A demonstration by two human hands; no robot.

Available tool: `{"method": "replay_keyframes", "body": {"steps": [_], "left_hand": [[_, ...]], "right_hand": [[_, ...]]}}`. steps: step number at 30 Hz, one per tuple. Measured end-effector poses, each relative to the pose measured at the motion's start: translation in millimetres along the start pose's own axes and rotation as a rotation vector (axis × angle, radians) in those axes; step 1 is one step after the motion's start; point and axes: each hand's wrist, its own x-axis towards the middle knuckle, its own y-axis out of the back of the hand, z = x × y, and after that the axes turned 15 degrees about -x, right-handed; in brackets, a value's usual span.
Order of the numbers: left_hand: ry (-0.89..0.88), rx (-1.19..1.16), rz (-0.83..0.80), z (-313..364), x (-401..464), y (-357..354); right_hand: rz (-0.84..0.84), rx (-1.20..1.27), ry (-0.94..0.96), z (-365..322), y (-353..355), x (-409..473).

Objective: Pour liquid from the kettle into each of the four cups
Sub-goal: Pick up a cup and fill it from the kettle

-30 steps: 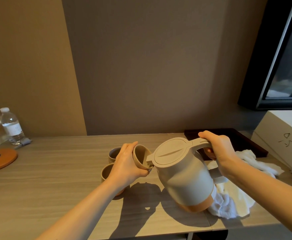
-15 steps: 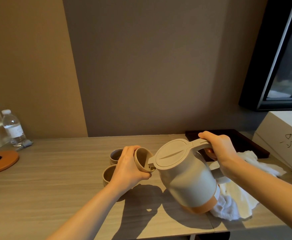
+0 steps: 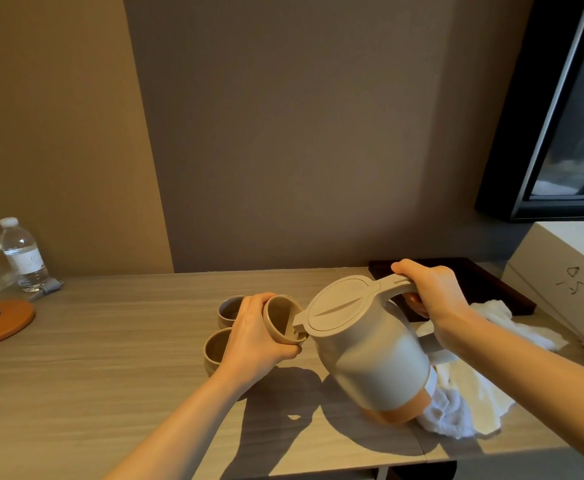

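Kettle (image 3: 366, 348) is the anchor here, beige body with an orange base, tipped over toward the cups and lifted off the wooden table (image 3: 110, 358). Right hand (image 3: 432, 296) has its fingers curled round the kettle's handle, thumb on top near the lid hinge. Left hand (image 3: 254, 336) is wrapped round a tan cup (image 3: 281, 320), holding it tilted with its mouth facing the kettle, and the spout sits right at the cup's rim, pretty much poking inside. Can't tell if any liquid is running.

Two more cups stand on the table on the far side of that hand from the kettle: the near cup (image 3: 216, 351) and the far cup (image 3: 231, 306), close together. Fourth one I can't see.

Behind the kettle's base lies a crumpled white cloth (image 3: 463, 389), with a dark tray (image 3: 484, 285) past it. Way off on the cups' side of the kettle: a water bottle (image 3: 23, 258) and an orange round lid (image 3: 1, 320).
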Motion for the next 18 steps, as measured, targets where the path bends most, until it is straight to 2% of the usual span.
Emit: {"method": "replay_keyframes", "body": {"steps": [18], "left_hand": [[0.035,-0.068,0.047,4.7,-8.1,-6.4]], "right_hand": [[0.004,-0.039,0.026,-4.0,2.2,4.4]]}}
